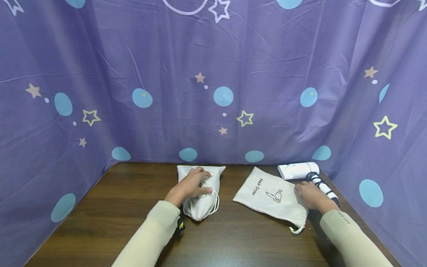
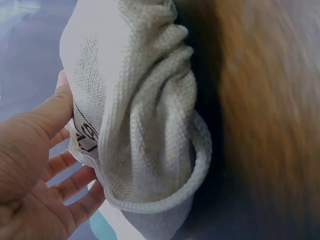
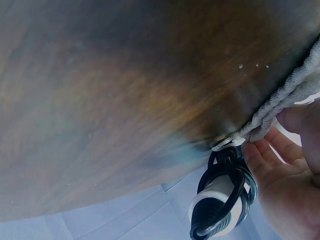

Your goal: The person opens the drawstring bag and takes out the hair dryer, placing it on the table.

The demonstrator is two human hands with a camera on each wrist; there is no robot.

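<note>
A stuffed white drawstring bag (image 1: 197,209) lies left of centre on the table, its cord looped over it. My left hand (image 1: 191,183) rests on this bag, thumb and fingers spread apart; in the left wrist view the fingers (image 2: 75,182) lie along the bag's side. Further right lies a flatter drawstring bag (image 1: 263,202) printed "Hair Dryer" with a dryer drawing. My right hand (image 1: 313,196) pinches its right edge, thumb (image 3: 295,117) against the cloth in the right wrist view. Just beyond that hand lies a white hair dryer (image 1: 300,170), its black cord wound round the handle.
The dark wooden table (image 1: 133,211) runs back to a purple curtain (image 1: 166,92) with stars and dots, which also closes off both sides. The hair dryer lies close to the table's right edge. A bit of cord (image 1: 296,230) sticks out at the flatter bag's near corner.
</note>
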